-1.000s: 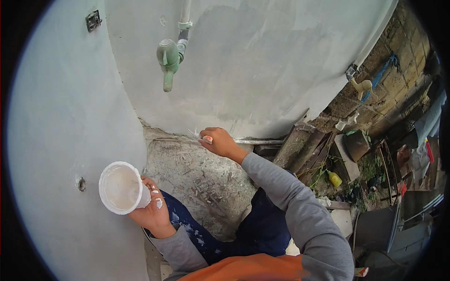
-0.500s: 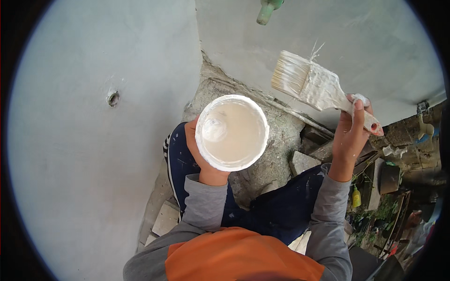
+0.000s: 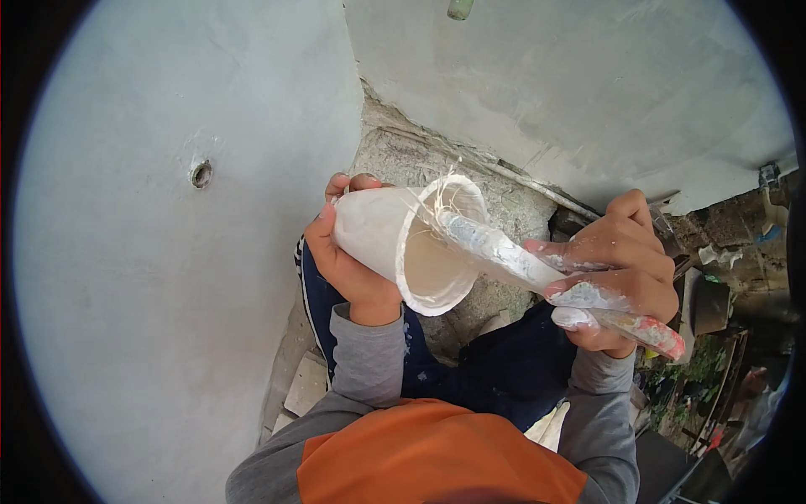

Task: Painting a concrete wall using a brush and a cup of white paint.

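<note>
My left hand is wrapped round a white paint tub, which is tilted with its mouth toward the right. Whitish paint coats the inside, and the rim is thickly crusted. In my right hand is a flat paintbrush, gripped by its handle, whose red-marked end sticks out below my fingers. The brush head reaches into the mouth of the tub; most of its bristles are hidden there, with a few stray ones curling up over the rim. White paint smears my right fingers.
A pale wall with a small round hole rises on the left, meeting another wall ahead. A pipe runs along the foot of the far wall. Rough concrete lies below. Plants and clutter stand at the right.
The brush has come down and left from the raised position, its head now in the tub. My left hand has tipped the tub from facing up to facing right.
</note>
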`<action>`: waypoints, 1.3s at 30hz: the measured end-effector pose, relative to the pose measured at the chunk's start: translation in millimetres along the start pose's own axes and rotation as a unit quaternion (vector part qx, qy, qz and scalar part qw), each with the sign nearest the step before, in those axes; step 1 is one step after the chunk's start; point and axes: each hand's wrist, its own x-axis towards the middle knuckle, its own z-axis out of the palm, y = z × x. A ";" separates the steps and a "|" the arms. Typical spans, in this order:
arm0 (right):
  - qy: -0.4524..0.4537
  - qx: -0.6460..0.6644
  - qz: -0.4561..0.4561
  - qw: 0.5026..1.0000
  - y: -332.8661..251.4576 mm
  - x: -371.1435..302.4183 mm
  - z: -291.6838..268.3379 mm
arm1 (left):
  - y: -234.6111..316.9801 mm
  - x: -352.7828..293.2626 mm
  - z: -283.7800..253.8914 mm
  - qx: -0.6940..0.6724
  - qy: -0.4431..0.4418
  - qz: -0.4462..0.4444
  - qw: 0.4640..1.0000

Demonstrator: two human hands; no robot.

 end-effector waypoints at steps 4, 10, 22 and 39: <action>-0.057 -0.016 -0.011 0.998 -3.3 13.7 10.3 | -4.3 1.5 1.3 0.066 -0.040 0.049 0.996; -0.060 0.000 -0.037 0.997 1.5 14.7 27.3 | -2.6 0.4 4.5 -0.019 -0.015 -0.014 1.000; -0.095 0.024 0.017 0.995 5.7 6.8 34.7 | -15.1 -0.9 -3.2 -0.056 -0.006 -0.054 0.997; -0.022 -0.091 -0.080 0.992 6.7 3.0 42.9 | -8.8 2.5 -4.5 -0.057 0.036 -0.086 0.994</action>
